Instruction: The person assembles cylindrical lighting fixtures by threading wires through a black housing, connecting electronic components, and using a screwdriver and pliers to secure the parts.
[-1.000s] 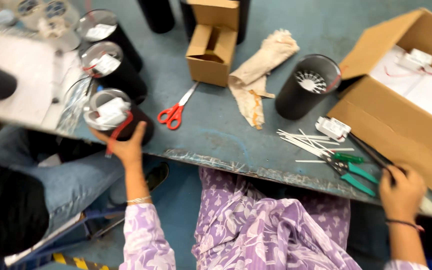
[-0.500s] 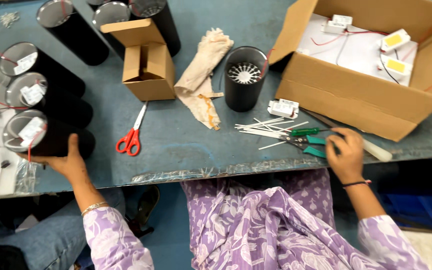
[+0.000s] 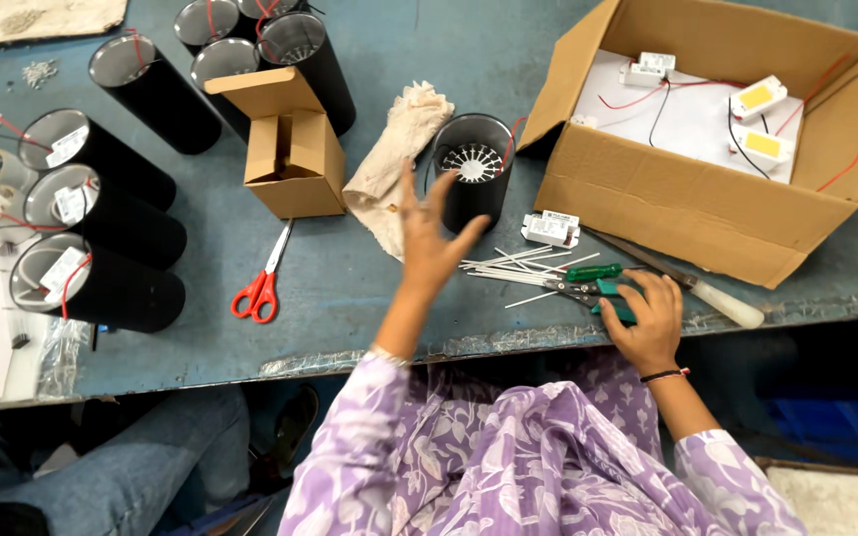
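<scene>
From the head view, the left hand (image 3: 429,243) hangs spread wide and empty, just short of the upright black metal cylinder with a white finned insert (image 3: 474,171), which stands up and right of its fingers. The right hand (image 3: 647,318) (well apart from the cylinder) closes on green-handled pliers (image 3: 598,288) beside thin white cable ties (image 3: 508,266) on the scuffed blue-grey table (image 3: 350,298).

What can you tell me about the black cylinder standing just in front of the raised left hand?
The black cylinder stands upright on the blue-grey table, open end up, showing a white finned disc inside. It looks like metal or plastic. The cloth lies at its left, the cardboard box at its right. The left hand is open, not gripping it.
</scene>
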